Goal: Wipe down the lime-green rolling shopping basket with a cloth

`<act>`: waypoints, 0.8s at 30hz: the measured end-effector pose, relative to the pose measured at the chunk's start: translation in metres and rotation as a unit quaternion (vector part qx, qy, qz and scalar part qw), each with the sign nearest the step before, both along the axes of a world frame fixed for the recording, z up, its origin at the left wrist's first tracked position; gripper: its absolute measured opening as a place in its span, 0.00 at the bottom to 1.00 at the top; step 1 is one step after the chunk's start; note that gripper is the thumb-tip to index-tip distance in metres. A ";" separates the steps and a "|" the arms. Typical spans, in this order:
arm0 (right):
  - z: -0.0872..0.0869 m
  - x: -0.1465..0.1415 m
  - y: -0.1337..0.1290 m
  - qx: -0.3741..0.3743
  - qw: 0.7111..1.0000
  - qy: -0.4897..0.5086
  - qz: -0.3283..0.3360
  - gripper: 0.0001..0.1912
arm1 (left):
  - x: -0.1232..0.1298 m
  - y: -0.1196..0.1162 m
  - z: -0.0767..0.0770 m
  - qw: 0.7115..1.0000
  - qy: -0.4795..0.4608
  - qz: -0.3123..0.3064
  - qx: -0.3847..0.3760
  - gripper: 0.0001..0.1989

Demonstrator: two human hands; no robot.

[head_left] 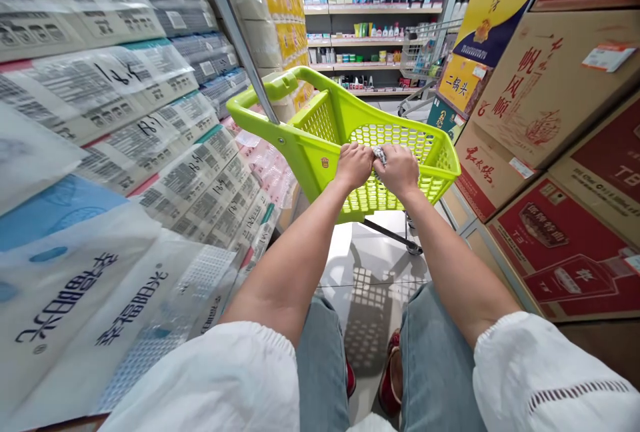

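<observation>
A lime-green plastic shopping cart basket (310, 152) with perforated walls stands ahead of me at the middle of the view, sideways on. My left hand (355, 164) is closed over the basket's near rim. Beside it, my right hand (399, 169) is closed around a crumpled black-and-white cloth (379, 154) at the same rim. Only part of the cloth shows between the two hands. The inside of the basket is partly visible, with its pierced wall and fold-down panel.
Stacked paper packs (165, 119) line the left side, with a metal pole (240, 39) in front. Printed cartons (560, 99) are piled on the right. Shelves of small goods (370, 10) and a wire cart (423, 55) stand behind. Tiled floor (370, 319) lies below.
</observation>
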State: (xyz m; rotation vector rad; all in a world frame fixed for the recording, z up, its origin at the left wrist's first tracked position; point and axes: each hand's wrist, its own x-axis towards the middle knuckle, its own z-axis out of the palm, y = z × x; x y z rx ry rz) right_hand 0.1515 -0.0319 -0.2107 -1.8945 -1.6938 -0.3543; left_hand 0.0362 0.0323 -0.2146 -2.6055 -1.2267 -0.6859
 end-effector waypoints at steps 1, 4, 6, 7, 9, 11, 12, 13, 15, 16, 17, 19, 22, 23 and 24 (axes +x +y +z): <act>0.000 0.004 -0.001 -0.003 1.000 -0.002 0.007 0.19 | -0.002 0.000 0.001 1.000 0.001 -0.001 0.001 0.17; -0.001 0.028 -0.005 -0.025 1.000 0.002 -0.018 0.18 | -0.006 0.000 0.002 1.000 0.000 0.009 0.014 0.21; -0.003 0.044 -0.007 -0.037 0.997 0.013 -0.059 0.18 | -0.006 0.000 0.001 1.000 -0.002 0.019 0.019 0.22; -0.004 0.048 -0.008 -0.039 0.996 0.019 -0.076 0.18 | -0.005 0.000 0.001 1.000 -0.004 0.023 0.019 0.22; -0.005 0.045 -0.007 -0.034 0.995 0.022 -0.090 0.19 | -0.003 0.000 0.000 1.000 -0.009 0.024 0.017 0.22; -0.005 0.030 -0.003 -0.019 0.997 0.017 -0.072 0.19 | -0.002 0.001 -0.001 1.000 -0.015 0.021 0.014 0.21; -0.004 0.020 -0.002 -0.010 0.998 0.013 -0.055 0.19 | -0.002 0.002 -0.002 1.000 -0.015 0.017 0.012 0.20; -0.003 0.011 0.000 -0.001 0.999 0.009 -0.036 0.19 | -0.002 0.002 -0.002 1.000 -0.013 0.014 0.011 0.18; -0.001 -0.003 0.002 0.006 1.000 0.005 -0.006 0.19 | -0.003 0.004 -0.002 1.000 -0.004 0.009 0.012 0.16; 0.000 -0.005 0.002 0.005 1.000 0.003 0.003 0.19 | -0.004 0.004 -0.002 1.000 -0.001 0.008 0.013 0.16; 0.001 -0.004 0.001 0.001 1.000 0.002 0.008 0.19 | -0.005 0.004 -0.002 1.000 0.000 0.007 0.016 0.17; 0.001 0.006 -0.001 -0.013 1.000 -0.001 0.003 0.19 | -0.008 0.004 -0.001 1.000 -0.004 0.005 0.020 0.20; 0.000 0.033 -0.006 -0.040 0.998 0.003 -0.046 0.18 | -0.011 0.005 0.000 1.000 -0.008 0.001 0.012 0.22; 0.000 0.042 -0.007 -0.049 0.997 0.006 -0.061 0.18 | -0.012 0.006 0.001 1.000 -0.008 -0.002 0.006 0.23; 0.000 0.049 -0.009 -0.056 0.996 0.009 -0.070 0.18 | -0.014 0.008 0.002 1.000 -0.008 -0.005 0.001 0.23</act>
